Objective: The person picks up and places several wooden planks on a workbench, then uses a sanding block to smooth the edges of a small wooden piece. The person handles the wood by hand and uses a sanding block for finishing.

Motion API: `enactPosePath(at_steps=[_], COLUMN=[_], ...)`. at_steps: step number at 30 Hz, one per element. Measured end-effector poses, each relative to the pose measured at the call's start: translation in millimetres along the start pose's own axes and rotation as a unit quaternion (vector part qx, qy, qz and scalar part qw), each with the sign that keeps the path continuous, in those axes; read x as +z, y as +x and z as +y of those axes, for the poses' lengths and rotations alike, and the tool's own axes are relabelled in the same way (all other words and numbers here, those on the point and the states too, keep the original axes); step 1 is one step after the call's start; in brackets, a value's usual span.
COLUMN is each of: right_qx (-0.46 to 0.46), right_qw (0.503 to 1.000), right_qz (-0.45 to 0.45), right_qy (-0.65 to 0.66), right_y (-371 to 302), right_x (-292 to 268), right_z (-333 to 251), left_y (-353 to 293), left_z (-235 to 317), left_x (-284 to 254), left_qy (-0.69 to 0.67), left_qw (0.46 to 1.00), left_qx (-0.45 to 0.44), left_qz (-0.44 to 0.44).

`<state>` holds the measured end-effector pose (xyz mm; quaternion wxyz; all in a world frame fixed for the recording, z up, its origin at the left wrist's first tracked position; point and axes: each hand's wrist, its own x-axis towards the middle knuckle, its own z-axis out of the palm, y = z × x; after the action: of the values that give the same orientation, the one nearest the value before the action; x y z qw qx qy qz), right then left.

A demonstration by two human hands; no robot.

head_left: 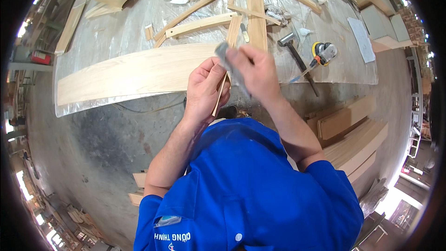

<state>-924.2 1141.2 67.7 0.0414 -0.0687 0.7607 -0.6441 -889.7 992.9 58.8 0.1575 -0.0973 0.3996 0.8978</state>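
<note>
My left hand pinches a thin, narrow wood strip, which slants down toward my body. Over the strip's upper end, my right hand grips a piece of grey sandpaper, blurred by motion. The sandpaper hangs past the fingers on the near side. Whether it touches the strip is hard to tell. Just beyond both hands lies a wide, curved light-wood panel along the table's near edge.
A hammer and an orbital sander lie to the right on the plastic-covered table. Curved wood pieces and a plank lie farther back. A white paper is at far right. Boards are stacked below.
</note>
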Motion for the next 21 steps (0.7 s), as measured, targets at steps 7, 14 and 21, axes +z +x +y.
enactPosePath(at_steps=[7,14,21], right_qx=[0.029,0.001,0.005], right_qw=[0.998,0.996,0.999], right_qz=[-0.045,0.027,-0.042], right_qy=[0.022,0.086,0.014], right_y=[-16,25,-28], right_x=[-2,-4,2], right_z=[0,-1,-3], left_y=[-1,-6,-9], left_z=[7,8,2], left_x=[-3,2,-1], left_qy=[0.056,0.085,0.048], left_qw=[0.997,0.994,0.997], left_qx=[0.039,0.051,0.058], left_qz=[0.043,0.037,0.034])
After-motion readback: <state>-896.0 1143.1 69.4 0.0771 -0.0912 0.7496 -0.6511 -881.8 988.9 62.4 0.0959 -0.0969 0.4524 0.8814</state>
